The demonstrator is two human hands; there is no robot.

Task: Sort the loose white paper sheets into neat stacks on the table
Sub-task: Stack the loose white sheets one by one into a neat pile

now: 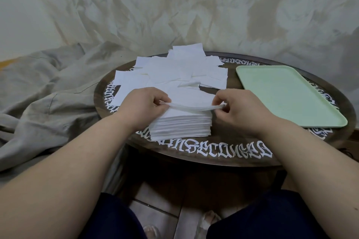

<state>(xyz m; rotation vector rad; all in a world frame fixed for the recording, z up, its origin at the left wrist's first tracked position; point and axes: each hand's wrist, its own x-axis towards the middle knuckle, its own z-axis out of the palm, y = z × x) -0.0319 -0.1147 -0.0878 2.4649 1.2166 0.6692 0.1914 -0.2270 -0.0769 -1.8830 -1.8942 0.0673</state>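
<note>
A thick, squared stack of white paper sheets (181, 125) stands near the front edge of the round dark table (229, 158). Just above it a single white sheet (191, 105) hangs slightly bowed, pinched at its left end by my left hand (144, 105) and at its right end by my right hand (240, 108). Behind the stack, a loose, overlapping spread of white sheets (174, 72) covers the middle and back left of the table.
A pale green tray (287, 93) lies on the right half of the table. White lettering rings the table rim. Crumpled grey cloth (44, 93) lies to the left, a draped light cloth behind. My knees sit under the front edge.
</note>
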